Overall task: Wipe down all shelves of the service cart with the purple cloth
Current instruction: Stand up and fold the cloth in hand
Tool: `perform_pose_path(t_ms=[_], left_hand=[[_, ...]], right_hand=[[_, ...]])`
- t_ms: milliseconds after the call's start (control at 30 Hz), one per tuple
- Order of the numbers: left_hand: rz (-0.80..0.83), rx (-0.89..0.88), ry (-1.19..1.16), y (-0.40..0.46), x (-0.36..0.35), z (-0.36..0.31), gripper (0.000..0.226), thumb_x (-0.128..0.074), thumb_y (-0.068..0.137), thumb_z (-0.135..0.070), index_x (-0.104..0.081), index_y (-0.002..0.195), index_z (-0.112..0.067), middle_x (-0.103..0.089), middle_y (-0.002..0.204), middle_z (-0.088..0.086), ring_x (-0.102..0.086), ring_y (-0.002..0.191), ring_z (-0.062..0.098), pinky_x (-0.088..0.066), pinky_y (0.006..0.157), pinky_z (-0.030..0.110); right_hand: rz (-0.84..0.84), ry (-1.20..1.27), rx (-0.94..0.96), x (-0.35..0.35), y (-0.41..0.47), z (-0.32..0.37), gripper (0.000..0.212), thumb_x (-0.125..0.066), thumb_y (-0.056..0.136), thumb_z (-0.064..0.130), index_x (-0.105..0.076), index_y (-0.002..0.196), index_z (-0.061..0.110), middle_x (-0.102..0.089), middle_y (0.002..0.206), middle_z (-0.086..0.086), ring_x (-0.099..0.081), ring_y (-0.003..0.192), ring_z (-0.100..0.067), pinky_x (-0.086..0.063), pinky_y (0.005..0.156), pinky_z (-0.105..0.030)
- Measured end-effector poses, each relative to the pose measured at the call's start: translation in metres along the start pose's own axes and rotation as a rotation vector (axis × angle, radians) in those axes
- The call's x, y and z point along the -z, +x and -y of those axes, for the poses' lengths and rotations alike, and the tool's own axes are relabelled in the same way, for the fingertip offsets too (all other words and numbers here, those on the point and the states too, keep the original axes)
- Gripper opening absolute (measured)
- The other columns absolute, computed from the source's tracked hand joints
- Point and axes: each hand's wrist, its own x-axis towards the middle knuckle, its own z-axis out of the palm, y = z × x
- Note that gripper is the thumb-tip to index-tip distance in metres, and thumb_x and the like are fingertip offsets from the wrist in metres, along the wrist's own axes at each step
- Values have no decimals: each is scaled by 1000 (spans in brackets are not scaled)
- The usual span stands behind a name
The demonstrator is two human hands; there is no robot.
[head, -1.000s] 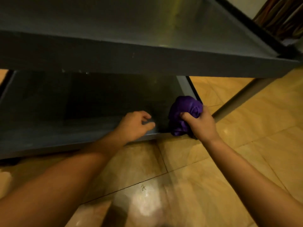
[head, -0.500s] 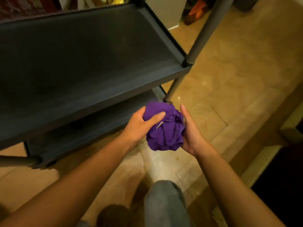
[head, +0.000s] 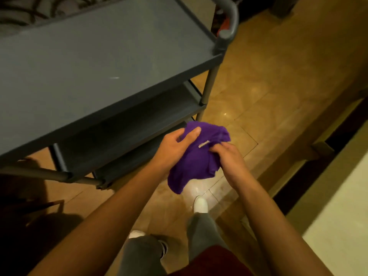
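We see the purple cloth [head: 196,160] held up in the air between both hands, off the cart and in front of its near right corner, with the tan tiled floor [head: 268,92] below it. The left hand [head: 177,148] grips the cloth from the left side, its thumb laid across the top of the bunched fabric, fingers wrapped underneath and out of our sight. The right hand [head: 231,158] pinches the cloth from the right, its fingertips curled into a fold just beside a small pale label [head: 203,144] sewn onto the fabric. A loose flap of the cloth hangs down below the two hands. The service cart [head: 99,62] stands to the left of the hands, dark grey, and we can make out three tiers: the top shelf [head: 89,52] seen from above with a faint pale streak on it, a middle shelf [head: 143,112] under it, and the edge of a bottom shelf [head: 127,164] nearest the floor. A curved grey handle [head: 229,18] rises at the cart's far right corner, above an upright post [head: 210,84]. Below the forearms we see grey trouser legs and a white shoe [head: 200,204] planted on the floor, right beneath the hanging cloth.
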Motion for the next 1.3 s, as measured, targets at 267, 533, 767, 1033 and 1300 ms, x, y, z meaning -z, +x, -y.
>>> perform_pose_path(t_ms=[267,533,767,1033,1300], left_hand=[[106,22,61,-65,-36,-71,62,-80,57,-71,-60,109,-43,-74,102,-19,-71,92,-1,-55,67,13],[132,7,318,-80,-53,-106,96,-80,66,-64,-38,146,-31,-62,130,-6,-70,102,8,-60,84,29],[-60,-70,-187,-97,-59,-108,23,-68,93,-28,-70,116,-27,-75,107,2,-73,101,21,-59,81,33],[-129,-34,-463,-107,-49,-115,22,-55,100,-24,-69,116,-17,-76,109,6,-73,100,17,-56,83,33],[-367,-37,451,-103,-25,-109,55,-72,87,-43,-47,133,-24,-60,113,-2,-62,100,16,-54,87,38]], right_hand=[[63,297,-129,34,-55,75,19,-68,90,30,-83,92,18,-79,99,-15,-78,86,-26,-61,66,-33],[76,83,-104,53,-65,116,15,-70,90,29,-77,95,17,-81,86,-7,-76,80,-25,-61,71,-38],[203,176,52,65,-104,117,24,-72,75,19,-76,99,20,-78,94,-3,-75,82,-16,-57,62,-24],[226,336,34,55,-134,103,26,-78,82,19,-70,105,10,-77,107,-7,-72,97,-22,-57,81,-35],[23,255,229,40,-136,125,35,-76,79,33,-72,113,29,-75,118,-2,-73,106,-23,-58,76,-38]])
